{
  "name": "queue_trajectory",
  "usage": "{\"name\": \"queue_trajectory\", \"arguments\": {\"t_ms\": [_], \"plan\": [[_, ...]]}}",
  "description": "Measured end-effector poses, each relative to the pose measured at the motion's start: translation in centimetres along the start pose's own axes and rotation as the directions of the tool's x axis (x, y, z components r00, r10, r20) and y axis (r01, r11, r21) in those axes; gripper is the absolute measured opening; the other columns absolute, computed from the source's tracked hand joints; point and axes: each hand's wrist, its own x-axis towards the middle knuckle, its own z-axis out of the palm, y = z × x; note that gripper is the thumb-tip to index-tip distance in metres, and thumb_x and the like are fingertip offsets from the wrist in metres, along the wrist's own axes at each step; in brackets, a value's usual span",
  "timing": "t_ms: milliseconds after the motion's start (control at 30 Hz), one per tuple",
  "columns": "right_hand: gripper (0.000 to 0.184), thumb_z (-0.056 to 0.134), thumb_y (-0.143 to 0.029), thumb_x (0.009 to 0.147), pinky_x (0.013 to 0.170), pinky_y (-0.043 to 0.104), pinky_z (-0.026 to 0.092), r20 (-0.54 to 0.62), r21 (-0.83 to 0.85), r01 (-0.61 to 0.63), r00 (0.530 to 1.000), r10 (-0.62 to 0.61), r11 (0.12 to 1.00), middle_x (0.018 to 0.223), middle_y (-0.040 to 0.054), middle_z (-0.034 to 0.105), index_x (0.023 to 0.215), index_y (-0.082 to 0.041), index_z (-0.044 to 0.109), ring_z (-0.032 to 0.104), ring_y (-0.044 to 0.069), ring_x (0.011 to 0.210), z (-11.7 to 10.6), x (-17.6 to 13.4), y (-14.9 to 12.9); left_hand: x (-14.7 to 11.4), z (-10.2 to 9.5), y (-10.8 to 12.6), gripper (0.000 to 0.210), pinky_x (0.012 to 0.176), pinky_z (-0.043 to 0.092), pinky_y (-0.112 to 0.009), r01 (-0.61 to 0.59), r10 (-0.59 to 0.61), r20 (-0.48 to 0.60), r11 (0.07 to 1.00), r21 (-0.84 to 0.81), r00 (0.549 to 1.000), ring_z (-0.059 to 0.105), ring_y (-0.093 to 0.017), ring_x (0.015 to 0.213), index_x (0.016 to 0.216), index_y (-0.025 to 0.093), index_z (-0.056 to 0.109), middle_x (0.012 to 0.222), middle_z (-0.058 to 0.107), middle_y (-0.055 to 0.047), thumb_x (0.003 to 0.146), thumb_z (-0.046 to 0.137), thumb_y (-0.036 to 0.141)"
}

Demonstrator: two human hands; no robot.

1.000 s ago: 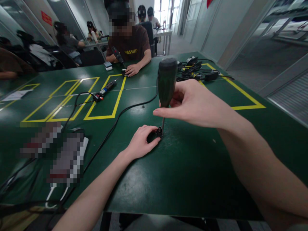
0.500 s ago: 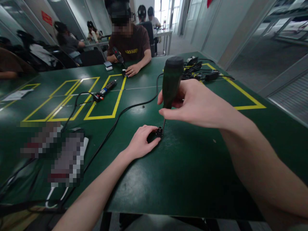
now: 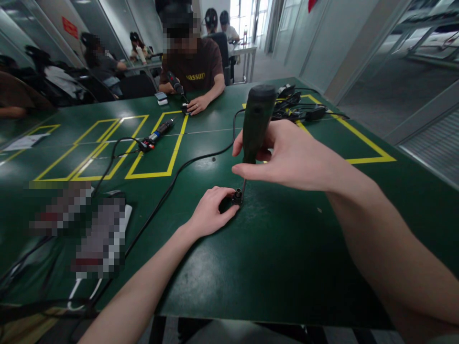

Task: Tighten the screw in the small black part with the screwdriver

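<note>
Thumb and fingers of my left hand (image 3: 214, 210) pinch a small black part (image 3: 237, 196) against the green tabletop (image 3: 287, 267). The part has a round, tube-like piece standing up from a wider base. My right hand (image 3: 287, 155) is closed round the dark green handle of a screwdriver (image 3: 256, 122), its fingers partly hidden behind the handle. The tool stands nearly upright, leaning slightly, and its thin shaft runs down to the right side of the black part. Whether its tip sits in a screw is too small to tell.
A pen-like electric screwdriver (image 3: 159, 133) with a cable lies at left, among yellow tape outlines. Blurred-out devices (image 3: 102, 234) with cables lie nearer me. A black cable (image 3: 179, 169) crosses the table to a cable pile (image 3: 290, 107). Opposite, a co-worker (image 3: 195, 67) holds a power tool.
The screwdriver's handle has tilted slightly to the right, and my right hand's fingers have shifted a little on it. My left hand and the black part stay in place.
</note>
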Motion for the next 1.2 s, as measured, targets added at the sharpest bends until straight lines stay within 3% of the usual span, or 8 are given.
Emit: {"name": "queue_trajectory", "arguments": {"t_ms": [167,333,433,600,767,1000,1200], "plan": [[0.017,0.079,-0.031,0.077,0.06,0.032,0.042,-0.004,0.01,-0.035,0.999,0.035,0.999,0.069,0.0014,0.062,0.074,-0.019,0.068,0.058,0.019,0.068,0.17,-0.01,0.08,-0.07,-0.05,0.06,0.024,0.097,0.054,-0.045,0.007,-0.007,0.001,1.0,0.0,1.0,0.069,-0.026,0.105,0.115,0.02,0.066,0.113,0.076,-0.009,0.094,0.066,0.032],[0.011,0.077,-0.022,0.072,0.06,0.031,0.041,-0.011,-0.003,0.003,1.0,-0.003,1.0,0.075,0.0005,0.064,0.081,-0.019,0.071,0.057,0.018,0.069,0.06,-0.04,0.05,-0.03,-0.17,0.23,0.023,0.097,0.054,-0.045,0.01,-0.01,0.006,1.0,-0.003,1.0,0.069,-0.025,0.104,0.115,0.02,0.066,0.112,0.076,-0.008,0.094,0.066,0.031],[0.012,0.077,-0.026,0.075,0.06,0.031,0.039,-0.02,-0.014,0.012,1.0,-0.012,1.0,0.073,0.0008,0.063,0.079,-0.019,0.069,0.055,0.018,0.068,0.12,-0.04,0.16,-0.02,-0.15,0.19,0.023,0.097,0.054,-0.045,0.017,-0.017,0.007,1.0,0.0,1.0,0.069,-0.025,0.104,0.114,0.02,0.066,0.112,0.076,-0.008,0.093,0.067,0.031],[0.027,0.073,-0.036,0.083,0.057,0.032,0.036,-0.072,-0.096,-0.032,0.997,0.025,0.995,0.06,0.0003,0.054,0.066,-0.019,0.062,0.05,0.016,0.062,0.38,0.28,0.45,-0.08,-0.01,-0.01,0.024,0.097,0.054,-0.045,0.004,-0.004,-0.001,1.0,0.004,1.0,0.069,-0.025,0.104,0.115,0.02,0.066,0.111,0.076,-0.009,0.095,0.065,0.031],[0.012,0.076,-0.027,0.075,0.057,0.03,0.039,-0.071,-0.051,-0.006,0.997,0.002,0.999,0.068,-0.0003,0.06,0.077,-0.02,0.065,0.054,0.016,0.064,0.32,0.31,0.4,-0.03,0.08,0.0,0.024,0.097,0.054,-0.045,-0.002,0.002,-0.002,1.0,-0.001,1.0,0.068,-0.024,0.104,0.115,0.021,0.065,0.111,0.076,-0.008,0.094,0.066,0.033],[0.017,0.078,-0.032,0.077,0.058,0.031,0.04,-0.015,0.004,-0.022,1.0,0.022,1.0,0.072,0.0006,0.061,0.078,-0.021,0.065,0.056,0.018,0.067,0.11,0.17,0.17,0.05,-0.1,0.24,0.023,0.096,0.054,-0.046,0.004,-0.004,0.004,1.0,-0.002,1.0,0.068,-0.025,0.102,0.113,0.02,0.066,0.111,0.076,-0.009,0.094,0.065,0.033],[0.017,0.079,-0.026,0.074,0.06,0.03,0.039,-0.019,0.004,0.007,1.0,-0.007,1.0,0.076,-0.0004,0.06,0.082,-0.021,0.065,0.054,0.016,0.069,0.19,0.02,0.06,0.04,-0.03,0.11,0.023,0.097,0.054,-0.045,0.001,-0.001,0.008,1.0,-0.008,1.0,0.069,-0.025,0.104,0.114,0.021,0.065,0.112,0.076,-0.009,0.094,0.065,0.033]]}}
